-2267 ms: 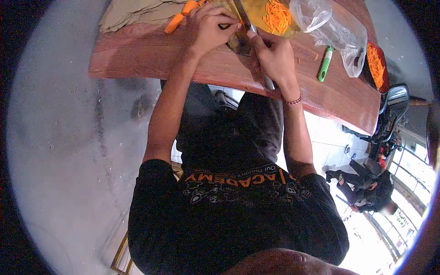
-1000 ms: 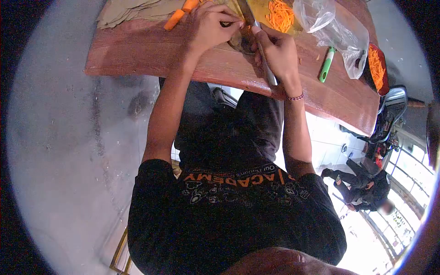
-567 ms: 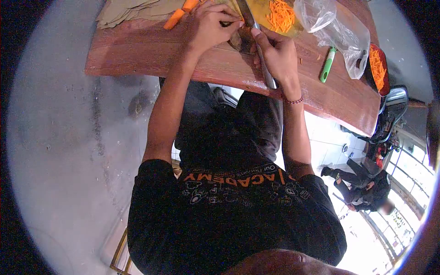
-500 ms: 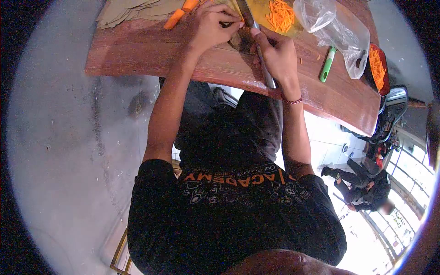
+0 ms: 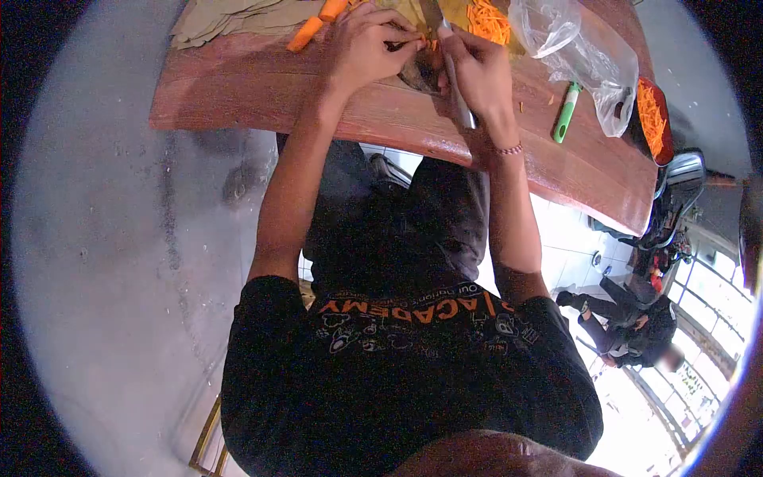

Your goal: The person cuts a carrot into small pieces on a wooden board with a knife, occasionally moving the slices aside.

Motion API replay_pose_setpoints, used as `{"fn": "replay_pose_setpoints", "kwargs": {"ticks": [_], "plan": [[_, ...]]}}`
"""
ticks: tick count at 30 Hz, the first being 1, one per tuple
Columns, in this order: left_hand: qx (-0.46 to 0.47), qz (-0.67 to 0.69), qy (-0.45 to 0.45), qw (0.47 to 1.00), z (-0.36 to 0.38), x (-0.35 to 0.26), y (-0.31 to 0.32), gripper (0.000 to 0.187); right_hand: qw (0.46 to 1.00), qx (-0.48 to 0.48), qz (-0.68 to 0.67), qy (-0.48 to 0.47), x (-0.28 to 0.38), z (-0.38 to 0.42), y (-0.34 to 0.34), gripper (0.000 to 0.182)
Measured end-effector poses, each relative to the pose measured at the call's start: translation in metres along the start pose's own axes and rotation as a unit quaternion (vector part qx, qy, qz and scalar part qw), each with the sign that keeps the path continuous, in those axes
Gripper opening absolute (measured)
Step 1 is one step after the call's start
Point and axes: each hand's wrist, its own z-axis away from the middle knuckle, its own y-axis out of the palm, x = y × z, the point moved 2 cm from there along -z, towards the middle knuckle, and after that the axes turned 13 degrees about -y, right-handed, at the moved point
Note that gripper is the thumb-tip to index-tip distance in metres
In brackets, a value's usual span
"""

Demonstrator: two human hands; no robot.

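At the top of the head view my right hand (image 5: 481,75) is closed around a knife (image 5: 458,94), its blade pointing away from me. Beside the blade, my left hand (image 5: 373,44) pinches a small orange carrot piece (image 5: 422,40) at its fingertips. Both hands are over a yellowish board (image 5: 455,17), partly hidden by them. Shredded carrot (image 5: 489,22) is piled right of the knife. Carrot chunks (image 5: 306,34) lie left of my left hand.
On the wooden table (image 5: 238,87) are brown paper (image 5: 230,22), a clear plastic bag (image 5: 588,60) and a green-handled tool (image 5: 567,113). A dark tray (image 5: 664,147) holds more shredded carrot. A seated person (image 5: 636,326) is at the far right.
My right hand and the knife have moved slightly up and away from me. My left hand remains in nearly the same place, still pinching the carrot piece.
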Motion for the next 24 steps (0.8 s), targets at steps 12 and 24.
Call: {"fn": "replay_pose_setpoints", "kwargs": {"ticks": [12,24], "plan": [[-0.005,-0.01,-0.013,1.0,0.001,-0.016,-0.01,0.012,0.998,-0.003,-0.051,0.023,0.006,0.027,0.003,0.032],[-0.028,0.009,-0.018,0.999,0.008,-0.018,-0.007,0.014,0.994,-0.023,0.106,-0.031,0.004,0.026,0.007,0.032]]}}
